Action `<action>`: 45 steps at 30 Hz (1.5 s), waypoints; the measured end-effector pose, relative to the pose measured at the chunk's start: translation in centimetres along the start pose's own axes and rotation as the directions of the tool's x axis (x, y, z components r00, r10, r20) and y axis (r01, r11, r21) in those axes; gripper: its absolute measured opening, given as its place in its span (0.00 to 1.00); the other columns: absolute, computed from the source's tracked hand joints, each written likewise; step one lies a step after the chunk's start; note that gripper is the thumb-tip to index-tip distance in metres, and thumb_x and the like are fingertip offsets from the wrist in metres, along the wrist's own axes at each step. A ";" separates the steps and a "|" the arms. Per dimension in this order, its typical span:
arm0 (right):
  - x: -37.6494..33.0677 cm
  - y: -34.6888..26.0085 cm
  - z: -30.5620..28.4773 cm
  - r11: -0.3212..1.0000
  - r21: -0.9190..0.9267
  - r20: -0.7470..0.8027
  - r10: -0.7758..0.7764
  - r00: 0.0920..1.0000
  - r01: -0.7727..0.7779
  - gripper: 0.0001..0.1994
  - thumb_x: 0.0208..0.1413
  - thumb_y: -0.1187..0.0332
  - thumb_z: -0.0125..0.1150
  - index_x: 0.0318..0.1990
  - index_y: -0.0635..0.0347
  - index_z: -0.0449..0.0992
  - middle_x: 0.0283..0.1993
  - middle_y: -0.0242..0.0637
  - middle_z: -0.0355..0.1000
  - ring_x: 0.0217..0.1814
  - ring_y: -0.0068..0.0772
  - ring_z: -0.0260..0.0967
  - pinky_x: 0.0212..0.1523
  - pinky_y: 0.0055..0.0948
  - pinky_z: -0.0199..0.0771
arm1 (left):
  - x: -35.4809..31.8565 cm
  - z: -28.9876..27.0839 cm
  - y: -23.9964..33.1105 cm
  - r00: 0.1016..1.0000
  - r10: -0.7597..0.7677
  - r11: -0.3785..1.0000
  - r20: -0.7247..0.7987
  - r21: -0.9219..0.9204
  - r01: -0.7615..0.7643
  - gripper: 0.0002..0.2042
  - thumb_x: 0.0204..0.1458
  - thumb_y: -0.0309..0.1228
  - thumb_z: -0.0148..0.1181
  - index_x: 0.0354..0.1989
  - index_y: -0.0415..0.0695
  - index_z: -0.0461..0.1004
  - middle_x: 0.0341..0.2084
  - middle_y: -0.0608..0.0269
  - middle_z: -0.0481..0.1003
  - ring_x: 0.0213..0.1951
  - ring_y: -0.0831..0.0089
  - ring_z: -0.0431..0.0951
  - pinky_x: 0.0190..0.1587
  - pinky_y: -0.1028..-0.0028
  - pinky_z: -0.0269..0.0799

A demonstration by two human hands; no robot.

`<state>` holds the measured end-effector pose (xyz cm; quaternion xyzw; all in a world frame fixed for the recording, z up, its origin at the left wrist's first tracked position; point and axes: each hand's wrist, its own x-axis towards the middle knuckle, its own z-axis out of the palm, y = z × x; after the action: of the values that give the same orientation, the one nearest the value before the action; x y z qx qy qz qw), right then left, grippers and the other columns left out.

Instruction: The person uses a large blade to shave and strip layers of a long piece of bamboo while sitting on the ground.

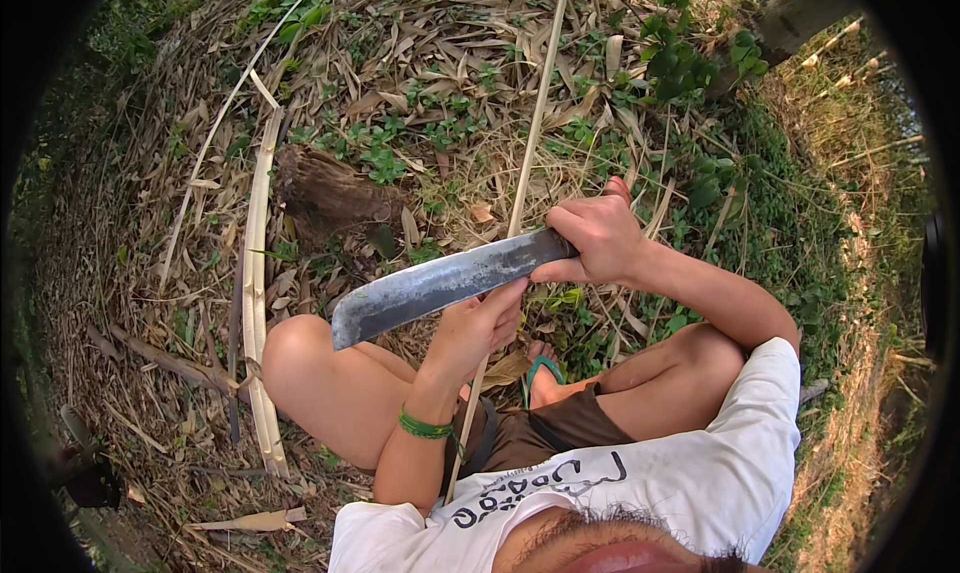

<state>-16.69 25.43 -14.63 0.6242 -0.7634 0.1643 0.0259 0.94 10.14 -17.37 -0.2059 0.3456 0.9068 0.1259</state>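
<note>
My right hand (598,235) is closed round the handle of a machete (440,285). Its broad, worn steel blade points left and slants a little downward over my left knee. A long thin bamboo strip (538,113) runs from the top of the view, behind the blade, down to my lap. Just under the blade, my left hand (478,325) has its fingers closed round this strip, close to the cutting edge. Part of the grip is hidden behind the fingers. A green band (424,426) circles my left wrist.
Split bamboo lengths (257,263) lie on the left beside my knee. A brown wooden stump (335,191) stands ahead. Dry leaves (440,33) and low green plants cover the ground. A thick trunk (800,18) is at the far right. My foot wears a green sandal (533,371).
</note>
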 end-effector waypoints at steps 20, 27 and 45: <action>-0.2 1.3 -0.1 0.980 -0.042 -0.030 0.192 0.981 -0.193 0.30 0.53 0.35 0.61 0.22 0.57 0.70 0.16 0.39 0.68 0.17 0.44 0.71 0.18 0.42 0.67 | -1.3 0.6 -0.9 0.996 0.085 0.989 0.027 0.122 -0.087 0.08 0.68 0.31 0.49 0.49 0.41 0.67 0.18 0.78 0.54 0.16 0.88 0.51 0.19 0.82 0.47; -0.3 4.0 -0.3 0.952 0.085 -0.093 0.301 0.949 -0.294 0.29 0.57 0.40 0.60 0.24 0.61 0.70 0.16 0.44 0.65 0.18 0.51 0.68 0.20 0.43 0.66 | -2.0 1.0 -1.7 0.996 0.087 0.986 0.009 0.139 -0.088 0.07 0.67 0.31 0.49 0.47 0.42 0.67 0.18 0.78 0.55 0.16 0.89 0.52 0.19 0.82 0.45; 1.5 11.6 -1.4 0.867 0.186 -0.188 0.493 0.849 -0.463 0.33 0.64 0.39 0.51 0.22 0.62 0.74 0.13 0.44 0.65 0.16 0.48 0.67 0.22 0.43 0.66 | -2.7 1.1 -2.3 0.995 0.090 0.975 0.032 0.203 -0.095 0.07 0.68 0.33 0.49 0.46 0.43 0.67 0.18 0.78 0.54 0.16 0.88 0.51 0.18 0.82 0.46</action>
<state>-28.44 26.40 -15.47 0.3913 -0.8738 0.2872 0.0301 3.82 12.29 -16.73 -0.1654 0.4445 0.8737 0.1077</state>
